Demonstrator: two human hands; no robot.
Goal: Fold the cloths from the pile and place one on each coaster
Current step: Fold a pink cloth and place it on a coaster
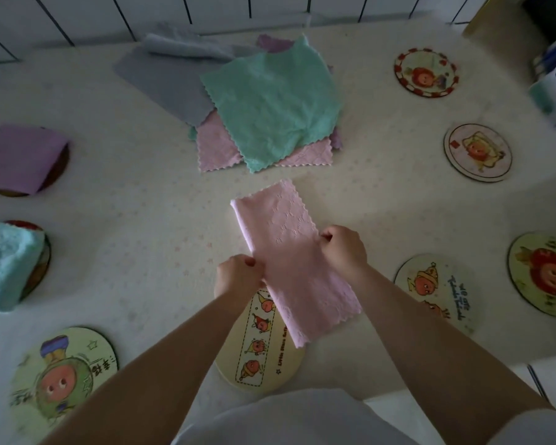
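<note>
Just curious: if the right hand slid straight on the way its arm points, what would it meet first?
Beyond the pink cloth the right hand pinches, probably the pile; height above the table is unclear.

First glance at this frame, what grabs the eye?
The pink cloth, folded into a long strip at centre, pinched by the left hand and right hand. Behind it, the pile topped by a teal cloth; cartoon coasters ring the table, two at left already covered.

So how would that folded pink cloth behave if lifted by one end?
Probably floppy: the pink cloth already sags past both gripping hands, left hand and right hand. Likely light, pinched by its edges alone. Its fold may well fall open.
</note>
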